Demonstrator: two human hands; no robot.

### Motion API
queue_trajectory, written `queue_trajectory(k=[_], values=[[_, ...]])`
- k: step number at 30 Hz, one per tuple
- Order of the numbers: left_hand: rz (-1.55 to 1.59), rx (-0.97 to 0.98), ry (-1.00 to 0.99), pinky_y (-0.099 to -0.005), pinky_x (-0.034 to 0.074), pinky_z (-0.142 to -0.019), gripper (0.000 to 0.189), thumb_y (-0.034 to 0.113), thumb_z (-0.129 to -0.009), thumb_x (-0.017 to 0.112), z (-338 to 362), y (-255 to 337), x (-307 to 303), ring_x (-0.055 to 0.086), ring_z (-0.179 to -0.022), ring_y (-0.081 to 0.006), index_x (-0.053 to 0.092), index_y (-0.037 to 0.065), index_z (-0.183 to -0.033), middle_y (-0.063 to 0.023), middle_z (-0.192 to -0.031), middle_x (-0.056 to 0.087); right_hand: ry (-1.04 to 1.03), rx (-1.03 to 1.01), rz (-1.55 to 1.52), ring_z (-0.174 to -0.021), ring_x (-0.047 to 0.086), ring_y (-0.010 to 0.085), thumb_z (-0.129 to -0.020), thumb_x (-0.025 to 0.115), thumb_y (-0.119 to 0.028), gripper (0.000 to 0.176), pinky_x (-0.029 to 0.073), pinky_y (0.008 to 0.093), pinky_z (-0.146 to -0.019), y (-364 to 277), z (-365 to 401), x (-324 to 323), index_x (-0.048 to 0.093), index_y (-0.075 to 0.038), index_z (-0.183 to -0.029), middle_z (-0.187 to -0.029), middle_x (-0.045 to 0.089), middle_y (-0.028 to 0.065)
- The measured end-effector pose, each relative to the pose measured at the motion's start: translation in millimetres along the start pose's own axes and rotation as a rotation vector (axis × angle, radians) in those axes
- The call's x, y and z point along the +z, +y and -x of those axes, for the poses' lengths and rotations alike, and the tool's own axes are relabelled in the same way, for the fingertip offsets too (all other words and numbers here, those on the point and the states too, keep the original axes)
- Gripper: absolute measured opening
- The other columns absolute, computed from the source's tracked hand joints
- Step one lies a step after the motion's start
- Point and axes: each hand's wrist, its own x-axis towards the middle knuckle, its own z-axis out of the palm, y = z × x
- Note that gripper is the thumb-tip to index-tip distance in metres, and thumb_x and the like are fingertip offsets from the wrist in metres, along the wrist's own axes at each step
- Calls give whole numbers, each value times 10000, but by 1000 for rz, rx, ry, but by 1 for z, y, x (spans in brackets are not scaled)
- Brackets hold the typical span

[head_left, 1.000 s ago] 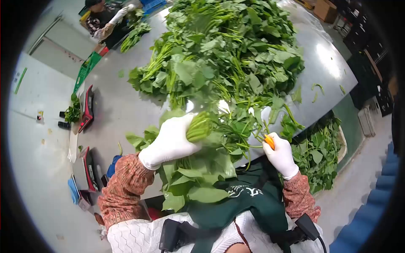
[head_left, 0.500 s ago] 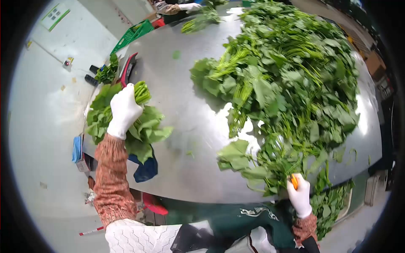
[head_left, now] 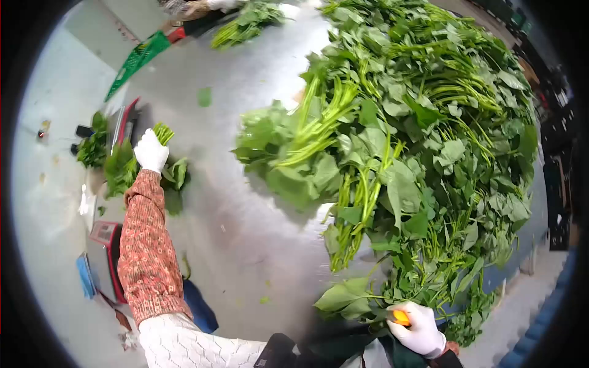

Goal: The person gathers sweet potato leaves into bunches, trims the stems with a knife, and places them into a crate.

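My left hand (head_left: pixel 151 151), in a white glove, is closed round a bunch of leafy greens (head_left: pixel 121 167) at the left side of the metal table (head_left: pixel 215 202). Cut stems stick out above the fist and leaves hang on both sides of it. My right hand (head_left: pixel 418 330), also gloved, is wrapped round a small orange-handled tool (head_left: pixel 401 318) near the table's front edge. Its blade is hard to make out. Beside that hand lies a broad leaf (head_left: pixel 343 295), at the lower end of a large heap of greens (head_left: pixel 423 141).
A red-edged scale (head_left: pixel 126 122) stands beyond my left hand, with another red device (head_left: pixel 107 245) nearer. Dark blue cloth (head_left: pixel 199 308) lies at the front edge. Another person's gloved hand (head_left: pixel 224 3) is at the top by a bunch (head_left: pixel 248 24) and a green crate (head_left: pixel 138 61).
The view has shifted. My left hand has carried its bunch farther out, toward the scale. My right hand, with the orange tool, now appears lower and closer to the body.
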Motion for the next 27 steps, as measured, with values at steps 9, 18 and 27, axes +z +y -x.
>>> queue_trajectory(k=[9,18,27], values=[[274,284,-6,-539,138,-1129,1213,562,-611,808,15,16,7,258,-1409,-303,142,103,-1515,-175,-1508,296,-132,13,51,-780,655,335,-808,694,-181,309,530,373,-671,1,-15,5,592,-59,-1072,-925,653,162],[926,442,203,-357,268,-1123,587,86,-874,662,197,52,-193,391,-1325,-224,407,-5,-1395,-120,-1428,432,-228,-372,-72,-898,595,392,-881,566,-198,377,499,445,-759,6,0,67,493,19,-1180,-990,579,218],[1182,198,177,-355,336,-1072,527,-28,-837,633,390,78,-232,491,-1231,-236,471,-15,-1338,-129,-1332,520,88,-790,522,-1384,301,379,-748,693,-442,622,229,561,-1114,31,-6,116,575,-16,-1186,-1366,449,227]])
